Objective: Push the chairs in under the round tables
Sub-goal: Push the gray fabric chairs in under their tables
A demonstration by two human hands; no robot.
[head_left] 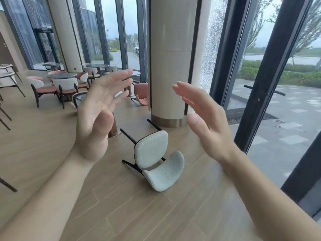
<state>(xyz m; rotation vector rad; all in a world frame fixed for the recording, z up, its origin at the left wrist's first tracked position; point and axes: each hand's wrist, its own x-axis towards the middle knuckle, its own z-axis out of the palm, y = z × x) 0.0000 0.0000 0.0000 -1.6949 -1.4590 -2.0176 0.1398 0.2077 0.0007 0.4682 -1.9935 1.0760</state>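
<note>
A pale green upholstered chair (pixel 157 160) with thin black legs lies tipped over on the wooden floor, legs pointing away toward the column. My left hand (pixel 101 115) and my right hand (pixel 203 119) are raised in front of me, palms facing each other, fingers spread, holding nothing, well above the chair. A second chair, pink (pixel 141 93), lies tipped beside the column. Behind my left hand a round table (pixel 81 97) is mostly hidden; only part of its dark rim and its brown pedestal show.
A wide beige column (pixel 171 66) stands just beyond the green chair. Further left, round tables (pixel 61 76) with pink and white chairs (pixel 66 87) fill the window side. Glass walls with dark frames (pixel 265 80) run along the right. Dark chair legs (pixel 7 184) poke in at the left edge.
</note>
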